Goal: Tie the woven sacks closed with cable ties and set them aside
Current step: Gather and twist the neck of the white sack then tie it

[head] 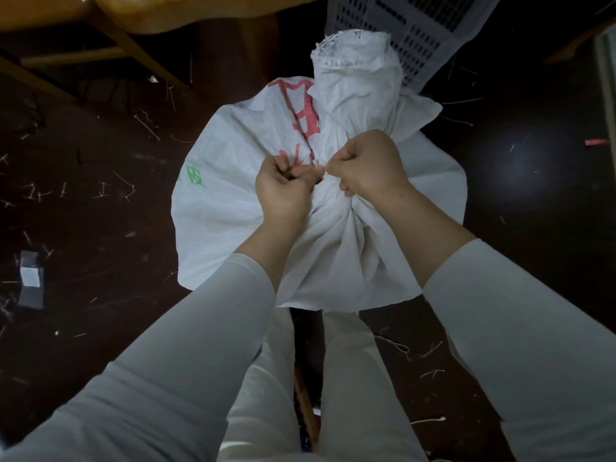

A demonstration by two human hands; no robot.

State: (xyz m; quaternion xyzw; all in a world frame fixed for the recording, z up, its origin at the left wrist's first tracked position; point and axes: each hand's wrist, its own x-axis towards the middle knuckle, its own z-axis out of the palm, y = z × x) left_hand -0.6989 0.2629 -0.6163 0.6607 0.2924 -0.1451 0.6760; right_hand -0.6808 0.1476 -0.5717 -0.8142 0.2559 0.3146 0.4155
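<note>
A full white woven sack (226,208) with red and green print stands on the dark floor in front of me. Its mouth is gathered into a neck (356,81) that rises away from me. A thin white cable tie (321,170) circles the base of that neck. My left hand (283,190) pinches one end of the tie with curled fingers. My right hand (366,165) pinches the other end, right beside the left. Both hands meet at the gathered neck. Most of the tie is hidden by the fingers and the folds.
A grey perforated plastic crate (420,31) stands behind the sack. Wooden furniture (140,15) fills the upper left. Cut tie ends and scraps (103,191) litter the dark floor on both sides. A small dark packet (30,278) lies at the left.
</note>
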